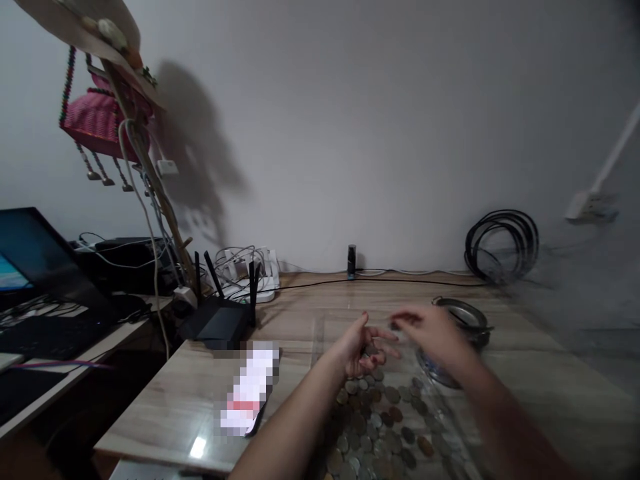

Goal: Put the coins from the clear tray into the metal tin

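While both hands hover over the table (165, 400), the coins (373, 427) lie spread in a loose heap at the 6 o'clock edge of the view, directly below the wrists. Left hand (361, 347) sits at centre, palm turned up, fingers loosely curled and slightly apart; a small dark shape rests near its fingertips, possibly a coin, but motion blur prevents confirmation. Right hand (430, 333) is just beside it at 3 o'clock, fingers drawn toward a pinch above the left palm; whether it grips anything cannot be told. A metal bowl (463, 317) stands at 2 o'clock from the hands, near the right wrist. A glass dish (440, 373) appears under the right forearm, outline unclear. A phone (249, 390) lies at 9 o'clock from the heap, a router (220, 323) at 10 o'clock, a coil of cable (501, 245) at 1 o'clock against the wall.

Judgement: handing pieces between hands goes best with the left palm kept level and cupped, the right picking one piece at a time, low over the heap so drops fall back among the coins.
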Demonstrator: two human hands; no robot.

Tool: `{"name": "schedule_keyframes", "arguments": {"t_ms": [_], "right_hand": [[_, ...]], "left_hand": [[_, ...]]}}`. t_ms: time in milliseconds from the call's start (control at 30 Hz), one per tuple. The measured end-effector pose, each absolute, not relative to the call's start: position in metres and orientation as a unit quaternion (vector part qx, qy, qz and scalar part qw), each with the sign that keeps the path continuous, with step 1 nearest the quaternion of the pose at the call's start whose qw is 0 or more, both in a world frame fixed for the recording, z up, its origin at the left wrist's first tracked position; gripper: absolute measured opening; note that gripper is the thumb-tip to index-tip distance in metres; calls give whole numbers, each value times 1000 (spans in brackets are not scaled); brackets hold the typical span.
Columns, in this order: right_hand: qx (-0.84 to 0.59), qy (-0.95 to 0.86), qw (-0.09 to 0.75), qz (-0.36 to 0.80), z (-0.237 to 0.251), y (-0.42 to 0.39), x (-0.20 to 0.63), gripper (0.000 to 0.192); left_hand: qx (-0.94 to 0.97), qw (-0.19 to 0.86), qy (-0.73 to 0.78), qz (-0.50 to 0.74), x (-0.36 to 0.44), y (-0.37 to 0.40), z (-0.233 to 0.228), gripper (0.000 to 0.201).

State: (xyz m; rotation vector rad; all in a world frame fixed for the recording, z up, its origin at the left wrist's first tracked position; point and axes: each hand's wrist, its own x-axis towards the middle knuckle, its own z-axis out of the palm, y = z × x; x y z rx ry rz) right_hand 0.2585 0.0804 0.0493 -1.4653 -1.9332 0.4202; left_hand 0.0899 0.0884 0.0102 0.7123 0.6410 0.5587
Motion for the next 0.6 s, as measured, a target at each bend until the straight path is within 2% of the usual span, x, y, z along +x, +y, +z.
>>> {"name": "schedule_keyframes", "arguments": {"t_ms": [67, 167, 267, 400, 467, 533, 600], "right_hand": [[-651, -660, 370, 64, 59, 86, 285, 19], [-750, -589, 299, -26, 62, 96, 319, 19], [-758, -605, 243, -31, 59, 99, 330, 20], [-695, -645, 301, -104, 56, 85, 295, 29], [-597, -737, 312, -50, 53, 75, 264, 31], [-492, -834, 247, 42, 46, 69, 233, 27], [-450, -871, 179, 84, 38, 66, 210, 24]], "left_hand": [[309, 862, 290, 280, 88, 89, 12, 62], [230, 862, 281, 353, 86, 90, 12, 56], [145, 854, 283, 412, 84, 91, 13, 54], [76, 825, 294, 476, 82, 95, 12, 58], [79, 818, 296, 486, 81, 97, 10, 60], [101, 826, 296, 469, 81, 99, 7, 60], [120, 835, 295, 448, 81, 101, 4, 60]]}}
